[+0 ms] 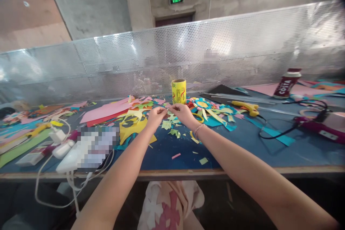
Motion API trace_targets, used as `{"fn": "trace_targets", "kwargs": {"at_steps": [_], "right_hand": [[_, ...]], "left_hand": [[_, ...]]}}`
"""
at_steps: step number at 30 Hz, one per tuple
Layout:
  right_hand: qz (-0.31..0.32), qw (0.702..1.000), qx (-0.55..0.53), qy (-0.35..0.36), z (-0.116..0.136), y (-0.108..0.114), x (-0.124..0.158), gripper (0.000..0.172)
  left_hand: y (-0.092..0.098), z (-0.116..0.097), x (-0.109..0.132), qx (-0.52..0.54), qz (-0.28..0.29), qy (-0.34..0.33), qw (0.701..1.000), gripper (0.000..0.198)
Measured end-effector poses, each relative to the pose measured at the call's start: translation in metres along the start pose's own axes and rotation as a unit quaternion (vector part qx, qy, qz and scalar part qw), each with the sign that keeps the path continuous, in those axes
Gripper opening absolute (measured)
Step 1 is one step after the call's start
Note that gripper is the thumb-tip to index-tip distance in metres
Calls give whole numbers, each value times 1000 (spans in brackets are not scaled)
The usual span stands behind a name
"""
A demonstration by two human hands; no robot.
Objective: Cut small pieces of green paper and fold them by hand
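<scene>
My left hand (155, 115) and my right hand (183, 113) meet over the blue table (167, 151), fingertips pinched together on a small light paper piece (168, 108) held between them. Light green paper scraps (166, 124) lie just below the hands. A yellow cut paper sheet (133, 126) lies to the left of my left hand. Yellow-handled scissors (198, 116) rest just right of my right wrist. A yellow roll (178, 91) stands upright behind the hands.
Coloured paper scraps and a pink sheet (104, 110) cover the table's back. A yellow glue gun (246, 107), black cable (280, 129), purple tool (318, 128) and bottle (286, 83) sit right. White devices and cords (63, 149) lie left. A perforated metal screen (172, 57) stands behind.
</scene>
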State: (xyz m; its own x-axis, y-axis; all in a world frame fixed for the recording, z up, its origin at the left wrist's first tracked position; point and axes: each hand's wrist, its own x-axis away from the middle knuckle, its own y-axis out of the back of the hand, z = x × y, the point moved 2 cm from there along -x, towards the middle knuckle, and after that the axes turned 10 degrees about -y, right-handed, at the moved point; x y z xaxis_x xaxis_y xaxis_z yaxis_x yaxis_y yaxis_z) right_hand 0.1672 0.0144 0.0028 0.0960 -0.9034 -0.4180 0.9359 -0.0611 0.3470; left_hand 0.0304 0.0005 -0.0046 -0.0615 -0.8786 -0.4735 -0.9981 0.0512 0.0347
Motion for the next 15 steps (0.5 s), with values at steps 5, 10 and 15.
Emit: {"fn": "trace_targets", "kwargs": {"at_steps": [5,10,15], "right_hand": [[5,1000,-20,-6,-3,-2,-1,19],[4,999,-36,-5,-3,-3,-2,18],[13,998,-57,-10,-4,-3,-3,19]], "left_hand": [[1,0,-1,-14,6,-24,1000,14],[0,-1,-1,-7,13,-32,999,14],[0,-3,-1,4,3,-22,1000,14]]}}
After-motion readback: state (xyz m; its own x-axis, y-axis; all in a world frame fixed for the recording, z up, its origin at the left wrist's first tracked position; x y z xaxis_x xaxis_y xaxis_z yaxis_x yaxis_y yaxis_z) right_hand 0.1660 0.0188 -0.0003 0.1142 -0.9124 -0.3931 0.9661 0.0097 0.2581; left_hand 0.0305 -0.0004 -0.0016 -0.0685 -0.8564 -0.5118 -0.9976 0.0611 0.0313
